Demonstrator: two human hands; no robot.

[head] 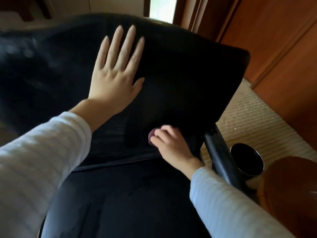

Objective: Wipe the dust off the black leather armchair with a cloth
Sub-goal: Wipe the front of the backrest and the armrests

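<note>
Daylight from the blown-out window (163,9) at twelve o'clock leaves the room dim, the black armchair (188,74) nearly featureless save a hazy sheen at ten o'clock, the right hand (171,145) and cloth (151,136) at five o'clock motion-blurred, and edges bowed by wide-angle distortion.

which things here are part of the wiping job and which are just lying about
Part of the job:
black leather armchair
cloth, bunched in the right hand
left hand, flat on the backrest

Just lying about:
black round container on the carpet
brown rounded object beside it
wooden doors
</note>
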